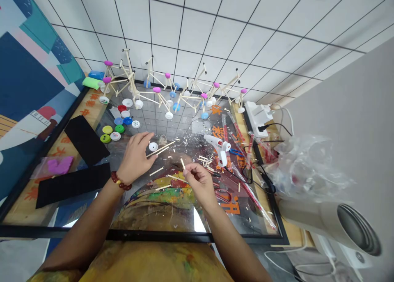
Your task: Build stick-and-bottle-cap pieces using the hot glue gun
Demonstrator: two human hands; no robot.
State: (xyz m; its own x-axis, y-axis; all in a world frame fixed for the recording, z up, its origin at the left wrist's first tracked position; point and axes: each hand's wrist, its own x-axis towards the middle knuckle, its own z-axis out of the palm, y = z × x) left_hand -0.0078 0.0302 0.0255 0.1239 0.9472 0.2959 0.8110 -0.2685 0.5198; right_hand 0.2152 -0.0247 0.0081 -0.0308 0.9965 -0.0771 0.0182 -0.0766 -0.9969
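Observation:
My left hand (135, 157) rests on the glass tabletop (172, 208) with its fingers closed on a long wooden stick (161, 149), beside a white bottle cap (153, 146). My right hand (198, 181) pinches a short wooden stick (182, 163) upright between thumb and fingers. Loose short sticks (158, 171) lie between the two hands. A white hot glue gun (219, 146) stands just right of the hands. A red bead bracelet (120, 182) is on my left wrist.
Stick-and-cap models (160, 93) line the back against the tiled wall. Coloured bottle caps (115, 130) and black sheets (83, 140) lie left. Glue sticks (246, 179), cables, a power strip (257, 113) and a plastic bag (308, 167) crowd the right.

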